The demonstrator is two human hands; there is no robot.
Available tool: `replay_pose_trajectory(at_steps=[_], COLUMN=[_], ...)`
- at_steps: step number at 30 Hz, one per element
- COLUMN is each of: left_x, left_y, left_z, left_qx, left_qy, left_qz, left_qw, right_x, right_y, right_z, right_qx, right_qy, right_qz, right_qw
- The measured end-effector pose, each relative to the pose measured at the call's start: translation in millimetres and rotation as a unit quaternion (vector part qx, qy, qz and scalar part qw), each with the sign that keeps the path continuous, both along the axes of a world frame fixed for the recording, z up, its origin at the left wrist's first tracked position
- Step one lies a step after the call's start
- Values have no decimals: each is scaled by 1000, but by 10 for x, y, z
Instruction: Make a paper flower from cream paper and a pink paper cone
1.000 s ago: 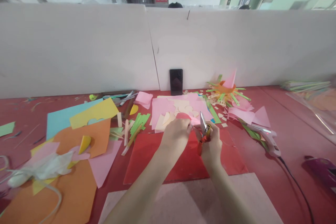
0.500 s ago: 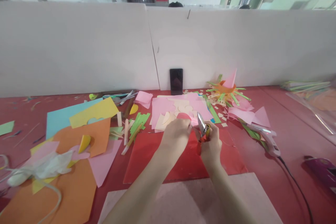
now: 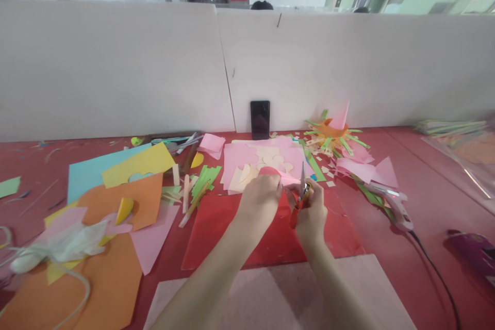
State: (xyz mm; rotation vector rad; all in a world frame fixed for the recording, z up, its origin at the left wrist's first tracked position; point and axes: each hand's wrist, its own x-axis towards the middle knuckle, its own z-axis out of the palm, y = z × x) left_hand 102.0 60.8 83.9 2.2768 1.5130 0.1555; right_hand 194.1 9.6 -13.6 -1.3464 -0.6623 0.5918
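My left hand (image 3: 262,193) is closed on a small pink paper piece (image 3: 269,170), whose curved edge shows above the fingers. Close by on the right, my right hand (image 3: 311,211) grips a pair of scissors (image 3: 303,180) with red handles, the metal blades pointing away from me. A strip of the pink paper reaches from the left fingers toward the right ones. Both hands are above a red mat (image 3: 224,232). Beyond them lie pink sheets (image 3: 237,157) with cream rounded cutouts (image 3: 266,153) on top.
A black phone (image 3: 260,120) leans on the white partition (image 3: 154,72). At right are an orange-green paper figure (image 3: 334,131), a glue gun (image 3: 400,211) and a purple object (image 3: 474,247). Coloured sheets (image 3: 127,185) and a white cable (image 3: 87,286) lie left; green strips (image 3: 204,180) lie nearer.
The scissors have turned from leaning left to pointing nearly straight ahead, and their blades look narrower. My left hand and the pink paper have barely moved.
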Motion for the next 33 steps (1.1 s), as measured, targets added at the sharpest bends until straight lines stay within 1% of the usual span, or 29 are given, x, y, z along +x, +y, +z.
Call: replay_pose_trajectory(at_steps=[5,13,15,19,21,25,29,33], left_x=[10,7,-9,-42,-42,-20,-12,-12], left_y=[-21,-56,-57,-37,-23,-7,-1,-5], left_z=[25,74,75,38,12,-17,-7,23], left_qx=[2,-4,2,34,27,-12,-18,-22], left_qy=[7,1,-9,-31,-29,-29,-40,-22], left_qz=[9,4,-1,-16,-11,14,15,11], left_qw=[1000,1000,1000,999,999,999,999,999], right_x=[-4,4,39,95,90,43,25,40], right_y=[9,8,18,41,41,17,-3,-10], right_z=[13,46,63,135,161,124,39,19], right_qx=[4,9,24,89,100,59,19,3], right_qy=[-13,-33,-41,-28,-12,9,9,-3], right_qz=[-12,-17,-15,-4,3,25,27,24], right_qw=[1000,999,999,996,995,998,999,1000])
